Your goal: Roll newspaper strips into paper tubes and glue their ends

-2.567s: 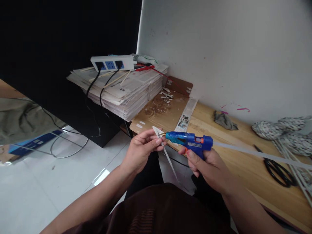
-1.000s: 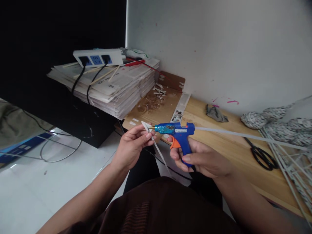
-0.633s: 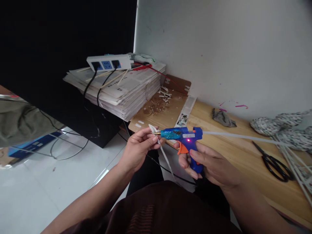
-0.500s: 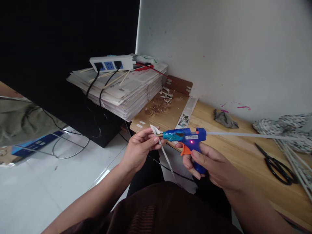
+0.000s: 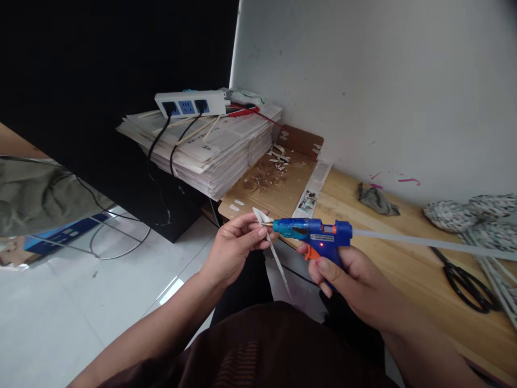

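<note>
My left hand [image 5: 238, 242] pinches a thin paper strip [image 5: 279, 265] between thumb and fingers. The strip's pointed white end stands above the fingertips and its tail hangs down toward my lap. My right hand [image 5: 343, 275] is wrapped round the grip of a blue glue gun [image 5: 327, 237] with an orange trigger and a lit red light. The gun's metal nozzle points left, at the strip by my left fingertips; whether it touches the paper I cannot tell. A long translucent glue stick [image 5: 420, 243] sticks out of the gun's back end.
A white power strip [image 5: 191, 103] lies on a newspaper stack [image 5: 226, 161] at the table's left end. Paper scraps [image 5: 278, 156] lie on cardboard. Rightward are a grey cloth [image 5: 377, 199], black scissors [image 5: 464, 280], braided bundles [image 5: 452, 213] and thin rods [image 5: 495, 280] on the wooden table [image 5: 407, 280].
The glue gun's rear has shifted slightly right and down, and its nozzle a little right, with my right hand. My left hand still pinches the strip. The whole view has shifted slightly.
</note>
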Demonstrator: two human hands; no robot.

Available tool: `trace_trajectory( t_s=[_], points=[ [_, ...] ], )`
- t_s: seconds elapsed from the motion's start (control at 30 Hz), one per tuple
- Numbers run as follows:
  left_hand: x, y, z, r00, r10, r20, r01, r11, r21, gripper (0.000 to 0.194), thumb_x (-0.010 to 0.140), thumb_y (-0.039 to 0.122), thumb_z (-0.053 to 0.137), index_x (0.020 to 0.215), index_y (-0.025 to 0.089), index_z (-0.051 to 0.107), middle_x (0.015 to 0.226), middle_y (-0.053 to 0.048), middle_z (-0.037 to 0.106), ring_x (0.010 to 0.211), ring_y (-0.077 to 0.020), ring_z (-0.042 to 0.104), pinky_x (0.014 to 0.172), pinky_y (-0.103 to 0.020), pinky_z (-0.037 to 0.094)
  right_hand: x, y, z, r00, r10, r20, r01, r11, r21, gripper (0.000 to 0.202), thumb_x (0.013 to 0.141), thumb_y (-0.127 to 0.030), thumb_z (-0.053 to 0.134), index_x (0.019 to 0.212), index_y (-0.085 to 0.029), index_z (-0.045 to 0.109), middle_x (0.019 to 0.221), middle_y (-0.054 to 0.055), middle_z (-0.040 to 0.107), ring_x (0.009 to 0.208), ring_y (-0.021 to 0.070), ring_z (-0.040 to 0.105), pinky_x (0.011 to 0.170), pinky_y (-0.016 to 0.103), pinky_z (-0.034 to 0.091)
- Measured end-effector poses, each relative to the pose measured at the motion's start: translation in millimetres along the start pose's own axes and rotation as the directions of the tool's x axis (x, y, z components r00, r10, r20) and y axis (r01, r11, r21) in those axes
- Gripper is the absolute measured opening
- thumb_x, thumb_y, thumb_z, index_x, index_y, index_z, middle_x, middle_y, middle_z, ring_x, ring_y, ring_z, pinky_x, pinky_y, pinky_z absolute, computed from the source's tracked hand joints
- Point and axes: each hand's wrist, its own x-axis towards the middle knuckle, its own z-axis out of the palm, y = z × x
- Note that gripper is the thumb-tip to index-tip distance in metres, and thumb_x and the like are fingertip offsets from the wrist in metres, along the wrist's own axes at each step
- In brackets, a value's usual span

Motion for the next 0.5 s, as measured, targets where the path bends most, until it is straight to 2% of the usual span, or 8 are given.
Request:
trace_trajectory(
  t_s=[0.17,0.5],
  points=[
    [-0.8,0.9,1.9,1.000,-0.013,-0.007,0.014,1.000,0.008,0.027,0.073,0.014,0.079,0.099,0.018,0.072,0.082,-0.002,0.074,0.074,-0.0120,0.071,0.065,-0.019,0.057,-0.6,1.0,0.9,0.999,-0.006,-0.037,0.001,0.993,-0.121,0.031,0.099,-0.046,0.043,0.105,-0.020,0.059,0.074,0.001,0.056,0.060,0.0104,0.051,0.057,0.025,0.043],
    [-1.8,1.0,0.9,1.000,-0.022,0.008,0.021,0.999,0.038,0.027,0.075,0.016,0.077,0.101,0.018,0.071,0.084,-0.004,0.074,0.077,-0.0122,0.070,0.066,-0.019,0.056,-0.9,-3.6,0.2,0.997,-0.052,-0.051,0.039,0.975,-0.220,0.034,0.099,-0.046,0.041,0.095,-0.018,0.059,0.073,0.001,0.058,0.059,0.0105,0.052,0.056,0.026,0.045]
  ],
)
